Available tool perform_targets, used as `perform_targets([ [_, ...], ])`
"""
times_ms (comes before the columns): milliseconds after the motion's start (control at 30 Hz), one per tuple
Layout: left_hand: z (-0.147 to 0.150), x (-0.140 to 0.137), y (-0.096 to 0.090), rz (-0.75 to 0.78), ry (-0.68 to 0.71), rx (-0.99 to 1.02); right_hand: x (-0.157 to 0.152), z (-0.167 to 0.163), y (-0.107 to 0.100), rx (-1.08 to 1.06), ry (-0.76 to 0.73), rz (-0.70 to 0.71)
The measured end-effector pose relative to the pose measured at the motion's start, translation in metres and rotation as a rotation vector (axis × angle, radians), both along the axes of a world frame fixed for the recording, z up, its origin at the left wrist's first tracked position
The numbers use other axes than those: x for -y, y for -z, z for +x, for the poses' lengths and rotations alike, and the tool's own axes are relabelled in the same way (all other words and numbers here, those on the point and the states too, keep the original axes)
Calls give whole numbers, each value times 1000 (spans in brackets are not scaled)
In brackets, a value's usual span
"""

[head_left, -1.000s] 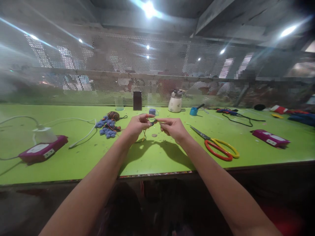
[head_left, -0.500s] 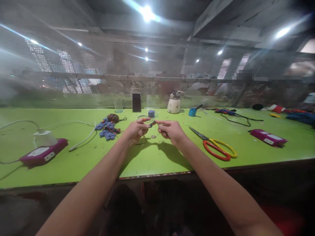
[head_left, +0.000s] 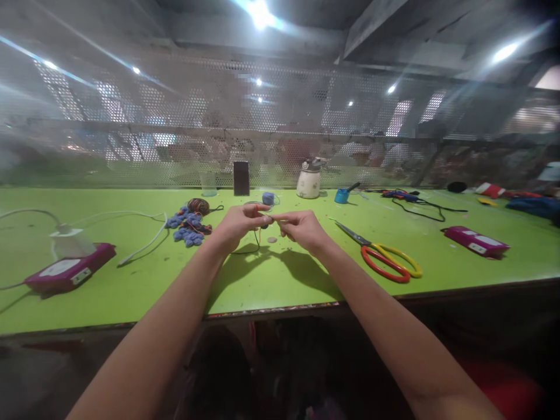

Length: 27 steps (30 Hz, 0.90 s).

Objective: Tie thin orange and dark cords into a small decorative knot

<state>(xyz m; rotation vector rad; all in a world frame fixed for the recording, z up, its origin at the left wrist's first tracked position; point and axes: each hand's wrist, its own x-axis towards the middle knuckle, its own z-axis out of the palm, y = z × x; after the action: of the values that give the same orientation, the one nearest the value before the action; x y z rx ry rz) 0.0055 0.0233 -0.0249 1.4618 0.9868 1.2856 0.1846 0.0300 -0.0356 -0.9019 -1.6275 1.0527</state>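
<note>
Above the middle of the table my left hand (head_left: 238, 226) is closed, pinching a small dark piece of yarn work (head_left: 265, 225). A strand of orange yarn crosses one of its fingers. My right hand (head_left: 301, 230) meets it fingertip to fingertip, also closed in a pinch; what it grips is too small and covered to make out. A thin dark yarn (head_left: 251, 251) trails from the left hand onto the table. Left of my hands lie blue crocheted flowers (head_left: 189, 234) and a multicoloured yarn ball (head_left: 198, 206). Behind my fingers sits a small blue yarn ball (head_left: 268, 199).
Scissors (head_left: 385, 262) with red and yellow handles lie to the right. Purple power strips (head_left: 76, 269) and a white cable (head_left: 146, 249) are on the table. At the back stand a phone (head_left: 241, 178), a white bottle (head_left: 308, 182) and a blue pot (head_left: 342, 196).
The fingers of both hands have drawn closer together and the left fingers now cover more of the dark yarn piece. The camera view has shifted slightly.
</note>
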Motion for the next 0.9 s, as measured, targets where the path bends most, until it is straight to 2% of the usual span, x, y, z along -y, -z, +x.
perform_targets([
  [367,5,2,1,26,9,-112,2,-2,-3,2,-74,-100],
  [500,14,-2,8,69,-55,-115,0,-4,1,-54,-58,-190],
  [600,21,-1,9,108,-120,-37,-1,-7,5,-149,-39,-230],
  [667,23,1,7,109,-125,39,0,-10,6,-223,-41,-213],
  [767,21,6,2,64,-61,167,3,-12,7,-302,-68,-143],
  [900,13,11,-3,-15,48,302,8,-10,3,-296,-119,-26],
])
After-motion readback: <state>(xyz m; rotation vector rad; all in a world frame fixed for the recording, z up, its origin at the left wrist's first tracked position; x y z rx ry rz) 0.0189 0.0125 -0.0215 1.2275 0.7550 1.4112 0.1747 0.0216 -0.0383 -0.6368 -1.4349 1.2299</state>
